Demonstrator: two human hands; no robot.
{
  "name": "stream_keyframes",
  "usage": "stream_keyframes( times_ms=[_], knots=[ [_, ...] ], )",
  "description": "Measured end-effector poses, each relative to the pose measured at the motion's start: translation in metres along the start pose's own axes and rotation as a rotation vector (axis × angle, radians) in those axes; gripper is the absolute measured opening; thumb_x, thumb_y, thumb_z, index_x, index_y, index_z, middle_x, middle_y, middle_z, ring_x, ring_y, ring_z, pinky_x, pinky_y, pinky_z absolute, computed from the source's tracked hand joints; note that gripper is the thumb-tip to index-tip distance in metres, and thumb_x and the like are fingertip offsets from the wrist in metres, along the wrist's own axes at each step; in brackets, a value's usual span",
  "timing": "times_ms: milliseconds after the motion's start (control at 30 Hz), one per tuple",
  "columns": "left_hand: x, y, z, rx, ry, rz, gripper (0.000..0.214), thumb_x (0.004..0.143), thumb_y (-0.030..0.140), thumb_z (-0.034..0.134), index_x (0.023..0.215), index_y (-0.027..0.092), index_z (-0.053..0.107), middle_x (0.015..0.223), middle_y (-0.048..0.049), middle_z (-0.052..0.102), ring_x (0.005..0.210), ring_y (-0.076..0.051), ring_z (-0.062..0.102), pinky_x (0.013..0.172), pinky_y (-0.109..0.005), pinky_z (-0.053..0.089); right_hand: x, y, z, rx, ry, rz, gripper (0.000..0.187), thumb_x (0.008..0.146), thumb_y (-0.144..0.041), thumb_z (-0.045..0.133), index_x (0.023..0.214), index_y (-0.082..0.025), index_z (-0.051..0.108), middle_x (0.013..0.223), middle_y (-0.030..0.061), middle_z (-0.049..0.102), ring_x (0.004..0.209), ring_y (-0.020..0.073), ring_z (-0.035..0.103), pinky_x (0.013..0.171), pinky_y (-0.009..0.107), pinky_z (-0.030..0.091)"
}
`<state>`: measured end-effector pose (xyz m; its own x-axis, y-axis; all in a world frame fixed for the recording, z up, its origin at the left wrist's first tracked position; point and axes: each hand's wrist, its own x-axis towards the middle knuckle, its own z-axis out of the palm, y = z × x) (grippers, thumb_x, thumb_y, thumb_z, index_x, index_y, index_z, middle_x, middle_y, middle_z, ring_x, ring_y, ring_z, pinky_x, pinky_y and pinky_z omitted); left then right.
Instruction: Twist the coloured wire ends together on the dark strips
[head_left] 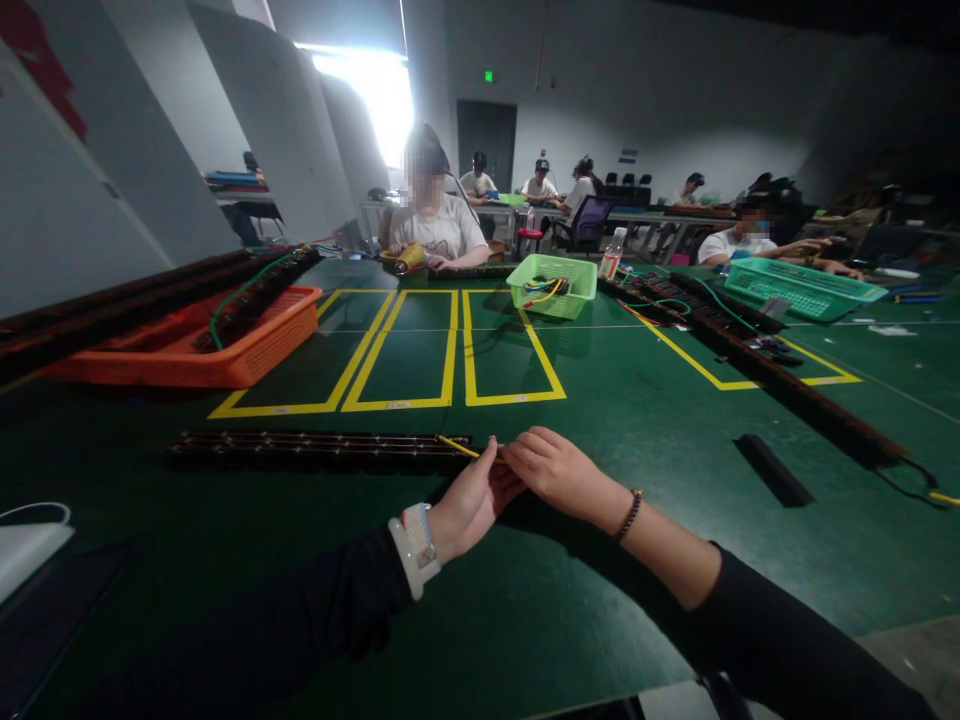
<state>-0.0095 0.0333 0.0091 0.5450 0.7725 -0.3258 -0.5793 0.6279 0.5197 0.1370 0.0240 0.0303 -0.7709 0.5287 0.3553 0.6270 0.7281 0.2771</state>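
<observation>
A long black strip [322, 450] with rows of small shiny contacts lies crosswise on the green table. From its right end a yellow wire [459, 447] runs into my fingers. My left hand [472, 505], palm partly turned up, is closed on the wire with the thumb raised. Against its fingertips, my right hand [559, 475] pinches at the wire's end, just past the end of the strip. The fingers cover the wire's tip and any small part on it.
An orange basket [277, 345] with black strips stands left. A light green basket [555, 300] of wires is ahead, by yellow tape frames [401, 403]. To the right lie a long black strip [810, 410] and a short black piece [772, 470]. A person [439, 230] sits opposite.
</observation>
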Motion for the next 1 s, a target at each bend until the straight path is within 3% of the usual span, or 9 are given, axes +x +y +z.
stream_keyframes(
  times_ms=[167,267,400,600,800,1000],
  knots=[
    [0.002,-0.001,-0.004,-0.014,-0.011,0.019,0.02,0.09,0.022,0.045,0.078,0.013,0.057,0.075,-0.0035,0.061,0.07,-0.012,0.056,0.077,-0.028,0.045,-0.007,0.007,-0.009,0.161,0.088,0.083,0.022,0.091,-0.026,0.048,0.105,-0.017,0.061,0.098,0.0087,0.063,0.094,0.0198,0.053,0.086,0.037,0.041],
    [0.002,-0.001,-0.007,0.017,-0.014,0.012,0.021,0.089,0.024,0.046,0.082,0.012,0.061,0.077,-0.0054,0.064,0.069,-0.013,0.058,0.071,-0.027,0.045,-0.014,0.012,-0.017,0.17,0.151,0.035,0.023,0.089,-0.036,0.05,0.099,-0.02,0.062,0.095,0.0069,0.063,0.091,0.0194,0.053,0.087,0.038,0.039],
    [0.001,0.0,-0.006,0.034,-0.002,-0.004,0.024,0.09,0.026,0.045,0.085,0.011,0.063,0.078,-0.0068,0.066,0.072,-0.014,0.06,0.069,-0.026,0.046,-0.016,0.012,-0.02,0.106,0.06,-0.025,0.025,0.09,-0.039,0.049,0.095,-0.019,0.061,0.096,0.0079,0.061,0.088,0.0201,0.051,0.087,0.038,0.037],
    [0.0,0.001,-0.003,0.006,-0.011,-0.004,0.022,0.09,0.022,0.044,0.085,0.011,0.062,0.085,-0.0078,0.066,0.082,-0.015,0.061,0.084,-0.03,0.046,-0.01,0.007,-0.013,0.087,-0.059,0.172,0.017,0.089,-0.029,0.049,0.084,-0.017,0.058,0.081,0.0065,0.055,0.076,0.0184,0.047,0.07,0.033,0.036],
    [-0.002,0.002,-0.001,0.039,0.003,-0.002,0.024,0.09,0.03,0.047,0.083,0.011,0.061,0.082,-0.0085,0.067,0.084,-0.017,0.062,0.087,-0.034,0.046,-0.013,0.006,-0.012,0.219,0.077,0.269,0.017,0.09,-0.025,0.046,0.084,-0.016,0.058,0.079,0.006,0.056,0.072,0.0166,0.049,0.068,0.03,0.038],
    [-0.005,0.002,0.003,0.113,-0.064,0.04,0.024,0.088,0.034,0.051,0.093,0.013,0.06,0.094,-0.01,0.066,0.092,-0.019,0.062,0.09,-0.037,0.045,-0.01,0.015,-0.007,0.52,0.214,0.477,0.017,0.091,-0.024,0.047,0.087,-0.017,0.062,0.085,0.0059,0.061,0.078,0.0142,0.057,0.071,0.026,0.045]
  ],
)
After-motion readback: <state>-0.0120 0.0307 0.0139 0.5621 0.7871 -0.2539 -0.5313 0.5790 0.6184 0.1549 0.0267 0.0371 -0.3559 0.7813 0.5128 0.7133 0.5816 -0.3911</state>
